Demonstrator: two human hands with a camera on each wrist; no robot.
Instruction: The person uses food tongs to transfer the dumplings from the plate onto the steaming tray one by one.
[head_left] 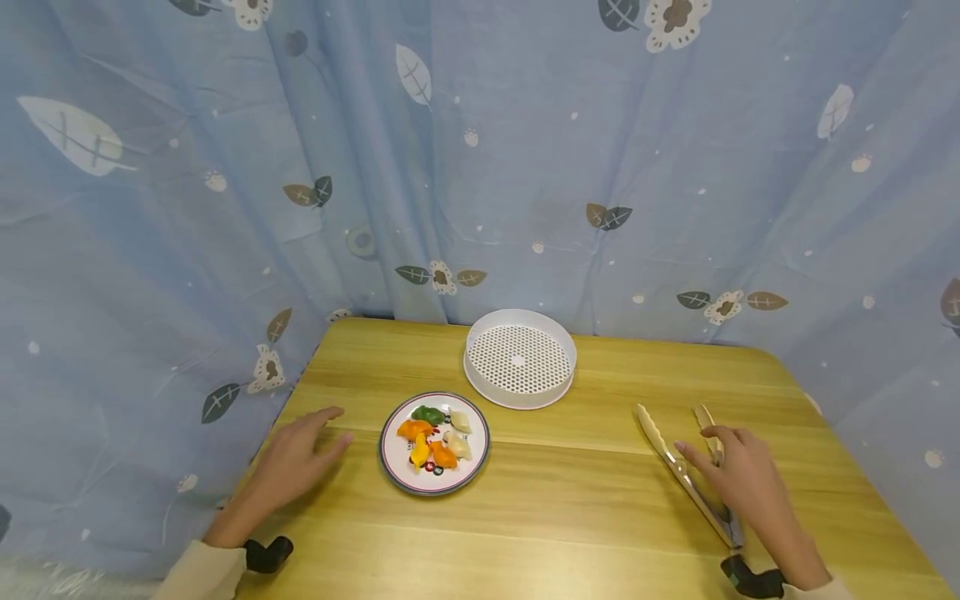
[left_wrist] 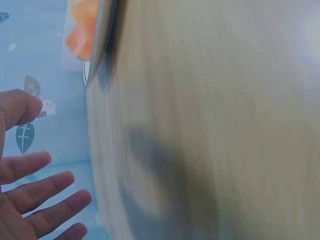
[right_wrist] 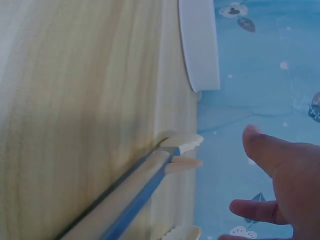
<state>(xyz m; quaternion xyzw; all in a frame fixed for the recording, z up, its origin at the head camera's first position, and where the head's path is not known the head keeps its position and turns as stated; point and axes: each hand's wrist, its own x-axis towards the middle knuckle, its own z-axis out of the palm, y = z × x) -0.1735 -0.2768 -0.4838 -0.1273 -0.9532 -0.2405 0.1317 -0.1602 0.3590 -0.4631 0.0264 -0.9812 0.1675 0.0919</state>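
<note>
To the left of a round plate hovers my left hand, thumb and fingers spread apart and holding nothing. Several dumplings in orange, yellow, green and white lie on the plate, an orange dumpling among them. Over a pair of metal tongs with pale tips is my right hand, its fingers loosely bent. The tongs lie with their arms spread, tips pointing away from me. In the right wrist view the thumb stands apart from the tongs.
A white round steamer tray with a perforated base stands at the back middle of the wooden table. A blue patterned curtain hangs behind the table and along both sides.
</note>
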